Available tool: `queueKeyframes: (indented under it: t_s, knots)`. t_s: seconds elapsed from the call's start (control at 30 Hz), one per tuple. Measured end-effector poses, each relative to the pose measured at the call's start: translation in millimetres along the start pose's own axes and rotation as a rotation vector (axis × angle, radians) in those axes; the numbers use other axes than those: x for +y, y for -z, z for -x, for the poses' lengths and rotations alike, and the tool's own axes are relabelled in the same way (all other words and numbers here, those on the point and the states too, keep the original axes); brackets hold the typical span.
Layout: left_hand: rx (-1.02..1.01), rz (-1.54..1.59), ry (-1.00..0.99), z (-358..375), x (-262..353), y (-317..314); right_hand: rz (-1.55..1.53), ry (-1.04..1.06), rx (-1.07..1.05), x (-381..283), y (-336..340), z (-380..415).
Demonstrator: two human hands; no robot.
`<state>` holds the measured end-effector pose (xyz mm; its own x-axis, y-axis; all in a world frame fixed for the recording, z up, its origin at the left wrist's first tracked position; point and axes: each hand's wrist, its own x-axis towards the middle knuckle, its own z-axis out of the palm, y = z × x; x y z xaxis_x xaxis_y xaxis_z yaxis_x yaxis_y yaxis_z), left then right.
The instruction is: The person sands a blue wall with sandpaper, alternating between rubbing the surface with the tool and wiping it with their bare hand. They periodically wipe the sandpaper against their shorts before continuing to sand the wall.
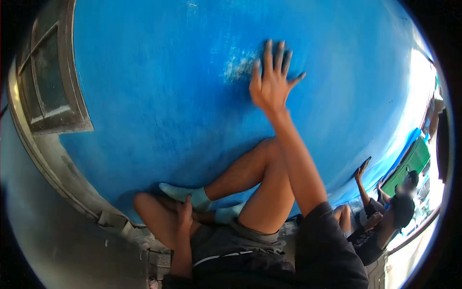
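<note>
My right hand (274, 82) is raised with its fingers spread against the blue wall (159, 86), and dark marks show on its fingertips. Just left of it lies a pale, worn patch (239, 65) in the paint. Low in the view, my left hand (184, 208) rests by my bent legs, touching the light blue sock (178, 191) on one foot. The fingers of that hand are curled together, and what they may hold is too small to tell. A second light blue sock (228, 213) shows beside it.
A framed window (50, 72) is at the upper left. Rough bricks and a ledge (115, 220) run along the wall's foot. At the lower right another person (380, 231) sits near the wall, one arm raised to it, beside a green panel (409, 164).
</note>
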<state>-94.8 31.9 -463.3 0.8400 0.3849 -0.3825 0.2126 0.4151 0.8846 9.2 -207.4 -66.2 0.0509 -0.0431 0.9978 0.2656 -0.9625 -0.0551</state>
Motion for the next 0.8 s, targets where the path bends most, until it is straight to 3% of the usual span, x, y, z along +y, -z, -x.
queueKeyframes:
  t_s: [0.07, 0.17, 0.37, 0.53, 0.6, 0.67, 0.73, 0.8]
  knots:
    - [0.012, 0.044, -0.065, -2.5, -0.6, 2.8, 0.07, -0.037, -0.135, -6.8, 2.7, 46.3]
    - [-0.082, 0.069, -0.093, -19.5, -13.5, 9.9, 0.031, -0.088, -0.11, -18.4, 1.7, 36.5]
    - [-0.085, 0.16, -0.087, -36.3, -35.4, 12.7, 0.095, 0.044, 0.059, 13.2, -4.0, -76.4]
    - [-0.13, 0.195, -0.087, -12.6, -11.8, 12.3, 0.077, -0.061, 0.142, 58.1, 7.7, -42.5]
    - [-0.139, 0.167, -0.107, -3.3, -2.8, 7.4, 0.122, -0.22, 0.034, 64.5, 13.5, 2.3]
    - [-0.044, 0.195, -0.008, -3.7, -0.7, 7.8, 0.123, -0.235, -0.045, 64.7, 25.9, 27.0]
    - [-0.041, 0.198, 0.015, 6.5, 12.5, -2.1, 0.116, -0.226, -0.116, 65.8, 21.5, 10.8]
    - [-0.017, 0.181, 0.06, 11.2, 10.7, 5.3, 0.129, -0.163, 0.031, 70.7, 13.4, -26.3]
